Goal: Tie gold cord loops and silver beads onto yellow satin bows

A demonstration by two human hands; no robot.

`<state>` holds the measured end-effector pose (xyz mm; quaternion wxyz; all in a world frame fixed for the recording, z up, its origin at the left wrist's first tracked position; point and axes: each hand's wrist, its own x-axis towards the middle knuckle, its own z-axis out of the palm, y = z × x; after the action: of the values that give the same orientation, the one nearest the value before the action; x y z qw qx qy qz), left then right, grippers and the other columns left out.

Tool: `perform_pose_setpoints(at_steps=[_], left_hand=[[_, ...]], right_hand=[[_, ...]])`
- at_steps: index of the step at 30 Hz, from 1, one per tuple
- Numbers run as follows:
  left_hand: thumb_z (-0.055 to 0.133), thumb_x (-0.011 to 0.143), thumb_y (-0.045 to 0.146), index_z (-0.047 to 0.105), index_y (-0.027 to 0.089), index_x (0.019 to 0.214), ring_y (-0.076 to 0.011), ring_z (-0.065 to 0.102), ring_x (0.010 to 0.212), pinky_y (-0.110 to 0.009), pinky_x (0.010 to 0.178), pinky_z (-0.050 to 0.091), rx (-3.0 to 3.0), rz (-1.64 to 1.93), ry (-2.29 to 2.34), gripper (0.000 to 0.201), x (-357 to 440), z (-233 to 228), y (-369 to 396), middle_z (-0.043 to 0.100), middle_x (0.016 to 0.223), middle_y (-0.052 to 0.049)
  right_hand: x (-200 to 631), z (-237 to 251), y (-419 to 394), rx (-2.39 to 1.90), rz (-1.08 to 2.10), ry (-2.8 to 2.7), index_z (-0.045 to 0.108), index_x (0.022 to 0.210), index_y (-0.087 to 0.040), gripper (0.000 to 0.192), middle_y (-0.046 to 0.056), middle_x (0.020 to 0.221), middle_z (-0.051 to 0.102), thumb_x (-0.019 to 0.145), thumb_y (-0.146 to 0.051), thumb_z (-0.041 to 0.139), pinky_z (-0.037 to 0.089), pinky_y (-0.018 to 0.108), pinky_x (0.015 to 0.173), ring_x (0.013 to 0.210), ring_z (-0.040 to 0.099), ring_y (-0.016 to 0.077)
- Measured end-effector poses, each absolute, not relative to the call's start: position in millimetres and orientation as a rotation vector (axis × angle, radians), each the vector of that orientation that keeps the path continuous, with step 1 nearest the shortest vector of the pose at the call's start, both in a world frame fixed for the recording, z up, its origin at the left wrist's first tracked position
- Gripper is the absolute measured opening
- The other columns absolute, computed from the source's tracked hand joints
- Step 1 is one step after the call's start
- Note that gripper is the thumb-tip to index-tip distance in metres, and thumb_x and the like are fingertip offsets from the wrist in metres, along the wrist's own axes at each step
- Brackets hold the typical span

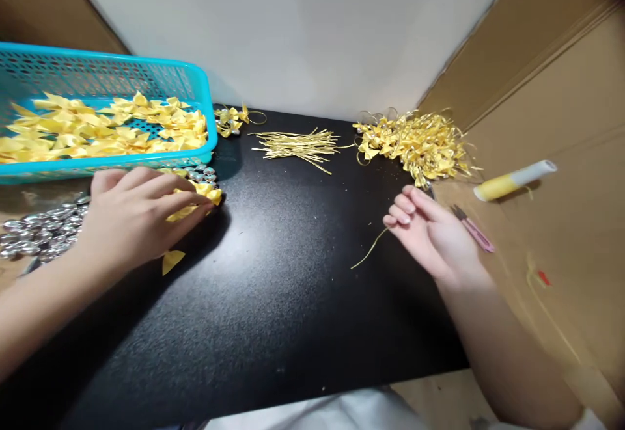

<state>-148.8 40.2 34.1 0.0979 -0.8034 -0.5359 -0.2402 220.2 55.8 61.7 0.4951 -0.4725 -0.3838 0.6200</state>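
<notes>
My left hand [141, 212] reaches over a small group of yellow ribbon bows [208, 190] in front of the basket. Its thumb and fingertips come together at one bow; the hand hides most of the others. A loose yellow ribbon piece [172, 261] lies below the wrist side of this hand. My right hand [430, 228] is held palm up over the table's right side, fingers curled closed. From its fingers hangs a thin gold cord [370, 251], the free end pointing left and down.
A turquoise basket [212, 118] holds many yellow bows. Silver beads [46, 231] lie at left. Gold cord lengths [295, 146] are bundled at the back, beside a heap of bows with cord loops [420, 144]. At right are pink-handled snips [476, 231] and a yellow-white tube [515, 181].
</notes>
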Motion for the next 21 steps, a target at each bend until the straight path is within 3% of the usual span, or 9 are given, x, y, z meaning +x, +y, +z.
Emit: perform_pose_setpoints(at_steps=[2,4,7,9,12,17,21], left_hand=[[0.059,0.082,0.048,0.069,0.028,0.070,-0.0218,0.051,0.071,-0.038,0.070,0.034,-2.369,-1.086,-1.715,0.026,-117,44,42,0.064,0.074,-0.003],[0.064,0.080,0.040,0.067,0.025,0.074,-0.0169,0.054,0.069,-0.032,0.066,0.040,-2.385,-1.629,-2.090,0.016,-74,48,42,0.063,0.073,0.000],[0.063,0.077,0.035,0.063,0.020,0.075,-0.0106,0.053,0.057,-0.025,0.058,0.043,-2.374,-2.537,-2.604,0.016,-10,38,41,0.059,0.063,0.003],[0.064,0.078,0.031,0.060,0.017,0.076,-0.0093,0.054,0.056,-0.023,0.057,0.044,-2.276,-2.803,-2.766,0.015,17,25,39,0.060,0.063,0.002],[0.065,0.081,0.026,0.057,0.016,0.078,-0.0076,0.053,0.055,-0.020,0.057,0.045,-2.514,-2.725,-2.650,0.013,28,9,34,0.058,0.059,0.004],[0.058,0.088,0.021,0.054,0.018,0.098,-0.0071,0.056,0.060,-0.018,0.059,0.047,-2.753,-2.668,-2.385,0.010,19,4,28,0.059,0.070,0.005],[0.056,0.090,0.020,0.058,0.019,0.097,-0.0069,0.057,0.064,-0.017,0.062,0.048,-2.844,-2.522,-2.350,0.007,18,5,27,0.060,0.073,0.003]], right_hand=[[209,56,53,-1.118,1.564,-0.884,0.054,0.079,-0.023,0.015,-0.006,0.065,0.040,0.080,-0.033,0.065,0.044,0.027,0.061,0.055,0.041,0.0096],[200,47,49,-1.107,1.613,-0.871,0.060,0.079,-0.021,0.016,-0.005,0.065,0.048,0.076,-0.033,0.070,0.045,0.026,0.062,0.058,0.047,0.0091],[189,31,41,-1.122,1.603,-0.927,0.064,0.077,-0.019,0.020,-0.004,0.061,0.056,0.073,-0.036,0.074,0.045,0.025,0.059,0.058,0.051,0.0093],[185,20,34,-1.135,1.575,-0.998,0.063,0.075,-0.019,0.023,-0.004,0.056,0.057,0.075,-0.039,0.073,0.044,0.025,0.056,0.053,0.051,0.0096],[182,10,27,-1.143,1.547,-1.083,0.061,0.076,-0.019,0.024,-0.005,0.051,0.058,0.079,-0.041,0.071,0.045,0.026,0.051,0.047,0.052,0.0102],[183,7,22,-1.128,1.497,-1.121,0.059,0.077,-0.019,0.023,-0.004,0.054,0.062,0.081,-0.039,0.069,0.048,0.026,0.051,0.048,0.056,0.0105],[188,8,24,-1.204,1.389,-1.125,0.060,0.074,-0.020,0.019,-0.003,0.057,0.062,0.082,-0.035,0.068,0.049,0.025,0.056,0.054,0.057,0.0105]])
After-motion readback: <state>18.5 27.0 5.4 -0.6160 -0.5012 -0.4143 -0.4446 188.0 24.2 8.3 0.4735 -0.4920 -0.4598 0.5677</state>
